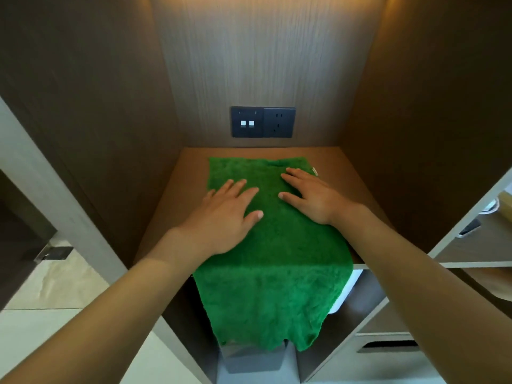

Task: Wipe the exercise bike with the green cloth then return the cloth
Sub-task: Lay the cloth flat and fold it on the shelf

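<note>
Two bare forearms come in from the bottom corners, each ending in an uncovered hand. No sleeve or cuff shows anywhere along either arm, from the frame edge to the wrist. The left hand [221,217] wears nothing: its fingers carry no ring, the wrist no watch or band, and its thumbnail is short and plain. The right hand [313,196] is likewise ungloved, with no ring or strap, and the nail seen on its thumb is short and unpainted. Both forearms are smooth, without marks.
</note>
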Motion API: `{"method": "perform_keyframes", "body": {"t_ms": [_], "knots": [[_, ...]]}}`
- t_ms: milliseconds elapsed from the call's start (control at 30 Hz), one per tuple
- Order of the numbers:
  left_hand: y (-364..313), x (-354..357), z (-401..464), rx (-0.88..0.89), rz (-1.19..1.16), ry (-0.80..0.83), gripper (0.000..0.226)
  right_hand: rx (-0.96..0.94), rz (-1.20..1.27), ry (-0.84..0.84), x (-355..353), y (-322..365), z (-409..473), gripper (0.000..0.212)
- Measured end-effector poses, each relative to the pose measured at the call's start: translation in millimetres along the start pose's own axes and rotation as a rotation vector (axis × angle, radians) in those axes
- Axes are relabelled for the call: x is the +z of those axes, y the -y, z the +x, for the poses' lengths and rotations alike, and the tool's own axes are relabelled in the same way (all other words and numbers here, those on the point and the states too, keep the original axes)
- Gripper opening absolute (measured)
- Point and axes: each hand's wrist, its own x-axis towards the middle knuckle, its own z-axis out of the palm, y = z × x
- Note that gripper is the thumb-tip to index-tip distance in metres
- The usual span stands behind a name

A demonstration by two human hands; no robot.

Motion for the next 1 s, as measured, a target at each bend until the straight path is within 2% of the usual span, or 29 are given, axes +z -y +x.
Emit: {"method": "perform_keyframes", "body": {"t_ms": [100,167,267,333,500,800,1000], "knots": [[-1,12,-27,-0.010,-0.048,0.090,0.069,0.007,-0.051,-0.012,-8,3,-4,0.068],[3,18,-34,-0.010,-0.077,0.049,0.067,0.018,-0.032,-0.072,-13,10,-14,0.065],[7,26,-39,-0.012,-0.094,0.003,0.067,-0.065,0.127,-0.186,-2,37,-45,0.064],[10,30,-40,-0.009,-0.088,-0.001,0.067,-0.077,0.163,-0.134,13,53,-65,0.065],[17,31,-34,0.008,-0.086,0.023,0.072,0.026,0.040,-0.021,26,47,-68,0.069],[21,23,9,-0.031,-0.055,0.064,0.070,0.004,0.012,0.019,13,27,-31,0.069],[19,28,1,-0.045,-0.051,0.055,0.070,0.034,0.020,0.023,9,31,-34,0.072]]}}
